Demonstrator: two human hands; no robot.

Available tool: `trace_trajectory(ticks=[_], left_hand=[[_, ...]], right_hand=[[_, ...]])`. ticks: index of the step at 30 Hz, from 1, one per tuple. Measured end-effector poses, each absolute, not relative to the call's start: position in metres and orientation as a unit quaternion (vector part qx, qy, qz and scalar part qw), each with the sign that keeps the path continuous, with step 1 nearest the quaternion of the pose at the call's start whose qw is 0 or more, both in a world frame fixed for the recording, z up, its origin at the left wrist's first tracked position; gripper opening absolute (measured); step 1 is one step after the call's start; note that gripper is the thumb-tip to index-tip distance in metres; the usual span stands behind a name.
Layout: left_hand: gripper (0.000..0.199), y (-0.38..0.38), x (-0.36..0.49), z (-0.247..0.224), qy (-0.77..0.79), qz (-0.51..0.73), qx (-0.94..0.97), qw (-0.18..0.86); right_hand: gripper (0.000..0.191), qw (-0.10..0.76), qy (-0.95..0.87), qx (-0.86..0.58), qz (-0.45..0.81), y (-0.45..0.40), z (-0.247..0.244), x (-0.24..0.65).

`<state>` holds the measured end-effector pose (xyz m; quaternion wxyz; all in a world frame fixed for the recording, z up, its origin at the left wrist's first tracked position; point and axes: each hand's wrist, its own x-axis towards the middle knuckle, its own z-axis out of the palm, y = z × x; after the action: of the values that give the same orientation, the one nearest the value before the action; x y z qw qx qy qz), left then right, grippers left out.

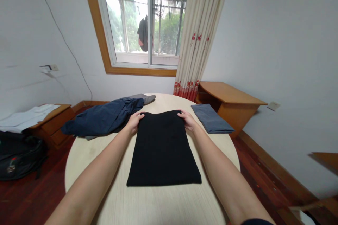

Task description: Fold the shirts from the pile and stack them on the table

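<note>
A pale round table [158,205] is set in a white-walled room, and on its top a black cloth [163,151] is laid out as a flat panel, its near edge straight and wider in view than the far one. By this cloth everything else can be placed: beyond it, a window [166,31] is flanked by a patterned curtain [196,31]; to its left, a loose heap of navy clothing [105,114] is bunched; to its right, a grey cloth [211,119] is laid flat. The far left corner of the black cloth is pinched by the left hand [135,122], the far right corner by the right hand [188,119] — the thumbs are seen on top, while the fingers are partly hidden behind the edge. Whether the far edge is lifted cannot be told. The fabric is judged to be light, soft and limp, with a little body lent by what look like folded layers; nothing about it seems fragile or notably slippery. It is best gripped at both far corners, with all the layers caught together — if only the top one were taken, the lower ones could be left to slide or sag. Between the hands, a slight dip is shown by the far edge, so even, gentle tension seems to be called for.
</note>
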<state>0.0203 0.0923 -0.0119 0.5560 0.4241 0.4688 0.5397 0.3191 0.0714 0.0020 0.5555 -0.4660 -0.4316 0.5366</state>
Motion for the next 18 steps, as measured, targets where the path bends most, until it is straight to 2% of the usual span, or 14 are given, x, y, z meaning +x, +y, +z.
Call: trace_trajectory(ticks=[6, 13, 16, 18], left_hand=[[0.021, 0.099, 0.02, -0.015, 0.513, 0.541, 0.422, 0.516], [0.02, 0.105, 0.02, -0.01, 0.549, 0.53, 0.477, 0.437], [0.019, 0.105, 0.019, -0.01, 0.564, 0.521, 0.505, 0.394], [0.016, 0.105, 0.017, -0.011, 0.578, 0.51, 0.526, 0.359]], right_hand=[[0.033, 0.513, -0.441, -0.603, 0.422, 0.081, -0.008, 0.314], [0.034, 0.531, -0.466, -0.601, 0.375, 0.092, -0.017, 0.319], [0.034, 0.542, -0.498, -0.594, 0.325, 0.093, -0.018, 0.321], [0.031, 0.52, -0.522, -0.616, 0.278, 0.092, -0.02, 0.32]])
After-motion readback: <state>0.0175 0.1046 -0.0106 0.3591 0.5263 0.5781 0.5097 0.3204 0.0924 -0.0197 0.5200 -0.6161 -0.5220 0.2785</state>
